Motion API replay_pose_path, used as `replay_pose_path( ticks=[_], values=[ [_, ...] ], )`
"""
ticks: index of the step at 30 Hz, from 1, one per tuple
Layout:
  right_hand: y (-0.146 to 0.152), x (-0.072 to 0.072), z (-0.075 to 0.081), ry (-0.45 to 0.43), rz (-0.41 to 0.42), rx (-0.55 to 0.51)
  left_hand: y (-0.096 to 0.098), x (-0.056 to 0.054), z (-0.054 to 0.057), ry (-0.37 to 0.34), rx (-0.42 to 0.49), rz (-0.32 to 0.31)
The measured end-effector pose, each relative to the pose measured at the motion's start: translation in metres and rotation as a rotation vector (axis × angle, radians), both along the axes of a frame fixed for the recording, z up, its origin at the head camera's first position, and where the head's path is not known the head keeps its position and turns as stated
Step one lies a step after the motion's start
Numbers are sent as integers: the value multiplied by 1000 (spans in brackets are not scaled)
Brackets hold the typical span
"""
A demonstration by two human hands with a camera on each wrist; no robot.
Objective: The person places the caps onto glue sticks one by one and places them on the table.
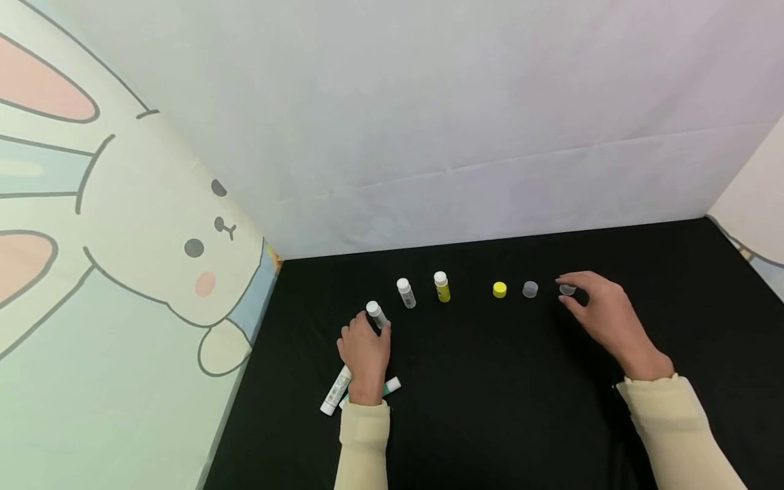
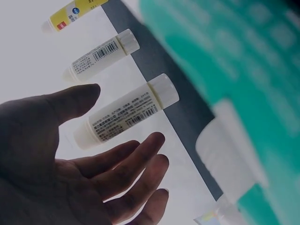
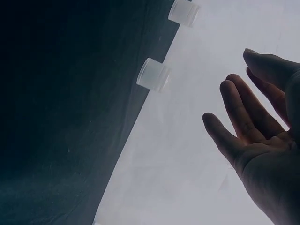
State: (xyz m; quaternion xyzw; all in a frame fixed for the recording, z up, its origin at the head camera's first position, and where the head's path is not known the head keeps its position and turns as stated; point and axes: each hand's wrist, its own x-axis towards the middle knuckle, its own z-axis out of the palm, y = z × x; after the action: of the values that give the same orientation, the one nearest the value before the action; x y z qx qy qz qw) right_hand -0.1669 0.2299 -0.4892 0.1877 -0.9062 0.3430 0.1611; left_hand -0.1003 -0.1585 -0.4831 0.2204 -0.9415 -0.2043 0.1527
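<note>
Around a white glue stick (image 1: 376, 314), my left hand (image 1: 365, 348) has its thumb and fingers spread. In the left wrist view the printed glue stick (image 2: 126, 112) stands between thumb and fingers, with gaps showing on both sides. To its right stand another white glue stick (image 1: 407, 293) and a yellow one (image 1: 442, 287), both white-topped. My right hand (image 1: 603, 313) reaches to a translucent cap (image 1: 567, 290), thumb and forefinger on either side of it. The right wrist view shows its relaxed fingers (image 3: 239, 112) apart from two translucent caps.
A yellow cap (image 1: 499, 290) and another translucent cap (image 1: 530, 290) sit in the row left of my right hand. Below my left wrist lie a white tube (image 1: 335, 393) and a green-and-white tube (image 1: 392, 386). Pale cloth walls (image 1: 453, 204) edge the black table (image 1: 478, 408).
</note>
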Motion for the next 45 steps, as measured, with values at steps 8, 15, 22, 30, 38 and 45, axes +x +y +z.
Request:
replay_pose_path(
  ticks=[8,15,22,30,38,45],
  values=[
    [7,-6,-5,-63,-3,15,-1,-7,-2,-9,25,19],
    [10,-14,-7,-91,-4,20,-1,-11,-1,-15,26,20],
    [14,-19,-12,-149,-16,34,0,-15,-1,14,13,7],
    [17,-26,-16,-230,-18,65,0,-19,-4,20,-11,21],
    [18,-31,-18,-285,-6,83,0,-17,-3,59,-27,-2],
    [18,-33,-17,-333,5,104,3,-14,2,91,-32,-15]
  ],
)
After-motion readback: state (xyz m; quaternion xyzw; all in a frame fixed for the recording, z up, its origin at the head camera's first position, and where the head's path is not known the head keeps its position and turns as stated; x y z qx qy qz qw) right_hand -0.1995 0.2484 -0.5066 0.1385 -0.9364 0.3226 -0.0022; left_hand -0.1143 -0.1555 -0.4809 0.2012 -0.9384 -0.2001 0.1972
